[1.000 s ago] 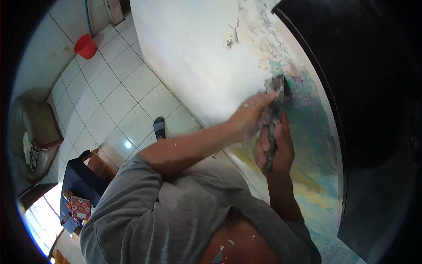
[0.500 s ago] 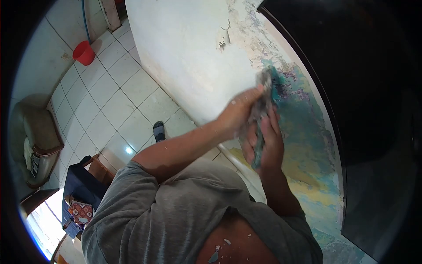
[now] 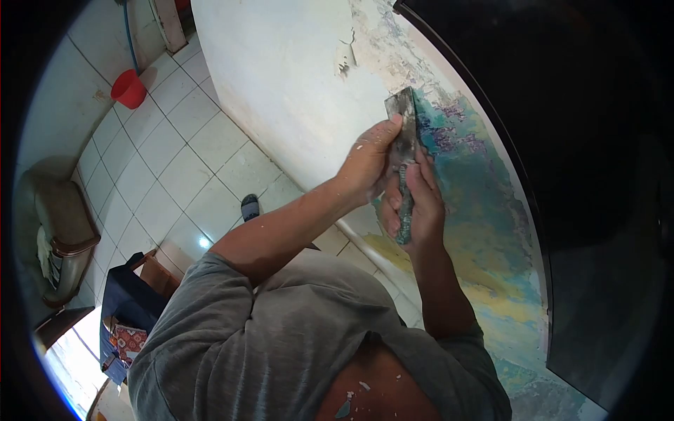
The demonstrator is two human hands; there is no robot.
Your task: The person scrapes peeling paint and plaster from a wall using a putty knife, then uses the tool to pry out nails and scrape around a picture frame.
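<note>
A flat metal scraper [image 3: 405,130] with a wrapped, greenish handle is held up in front of the wall, its blade end pointing toward the top of the view. My right hand [image 3: 420,200] is wrapped round the handle. Against the side of the blade, my left hand [image 3: 371,156] is closed, with the thumb lying on the metal. Behind the hands, the wall [image 3: 484,203] shows peeled patches of green, purple and yellow; white paint [image 3: 295,91] covers the part to the left. Light flecks cling to my left hand and forearm.
A large dark panel [image 3: 590,175] borders the peeled wall on the right. On the left are a tiled floor [image 3: 189,165], a red bucket [image 3: 128,89], a brown armchair [image 3: 67,217] and a dark cloth [image 3: 130,295] with a patterned item. A sandalled foot [image 3: 250,207] shows below.
Both hands and the scraper have shifted slightly left and up. The scraper, blurred before, now shows sharply, with my left thumb on its blade.
</note>
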